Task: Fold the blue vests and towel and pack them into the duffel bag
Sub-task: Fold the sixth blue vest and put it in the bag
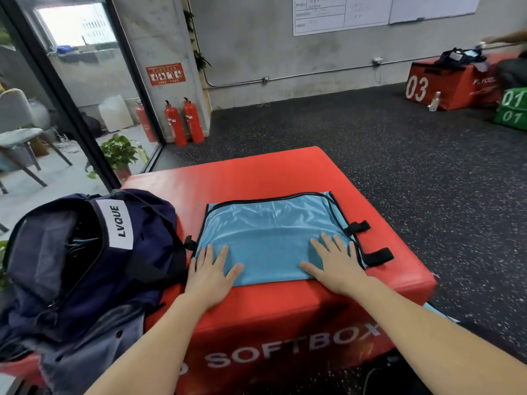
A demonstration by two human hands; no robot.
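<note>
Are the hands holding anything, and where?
Nothing is gripped. The left hand and right hand lie flat with straight fingers, pressing the near edge of the folded blue vest on the red box.

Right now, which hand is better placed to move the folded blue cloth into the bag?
Probably the left hand: it presses the cloth's edge nearest the open bag. The right hand lies flat on the far side.
</note>
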